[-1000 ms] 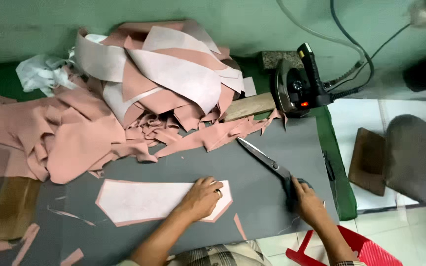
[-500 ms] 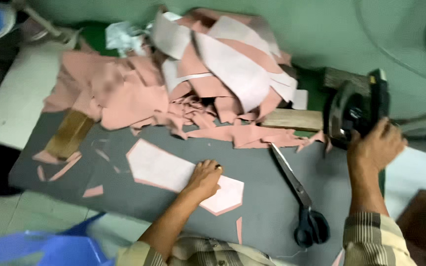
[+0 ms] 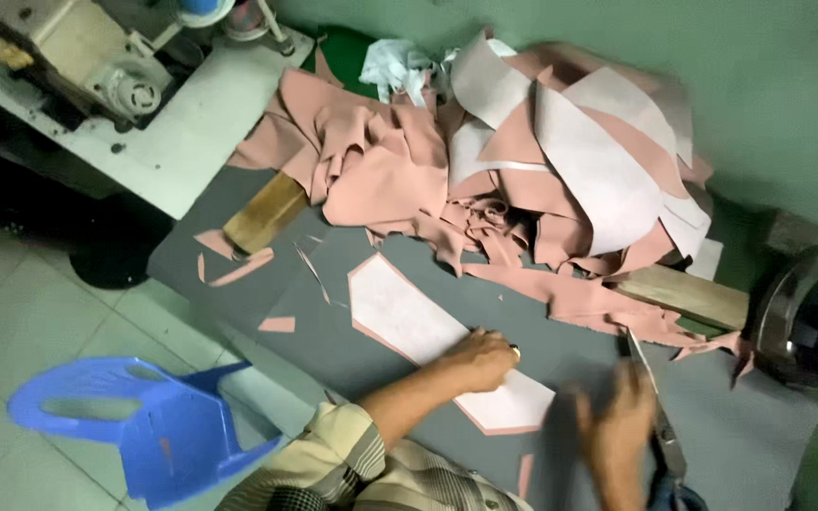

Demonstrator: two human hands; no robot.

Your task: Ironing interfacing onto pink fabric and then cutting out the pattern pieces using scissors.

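My left hand (image 3: pixel 478 361) presses flat on a long white pattern piece (image 3: pixel 407 317) lying over pink fabric on the grey work surface (image 3: pixel 352 355). My right hand (image 3: pixel 614 437), blurred by motion, hovers open over the surface beside the scissors (image 3: pixel 660 431), which lie with blades pointing away from me. I cannot tell whether it touches them. A big heap of pink and white cut fabric pieces (image 3: pixel 523 161) fills the far side of the surface.
A black iron (image 3: pixel 807 317) sits at the right edge. Two wooden blocks (image 3: pixel 265 213) (image 3: pixel 684 295) lie by the heap. A sewing machine (image 3: pixel 78 57) stands on a white table at top left. A blue plastic chair (image 3: pixel 139 421) stands on the tiled floor.
My right hand has left the iron and come back down beside the scissors. The view has swung left and closer. My left hand stays on the pattern piece.
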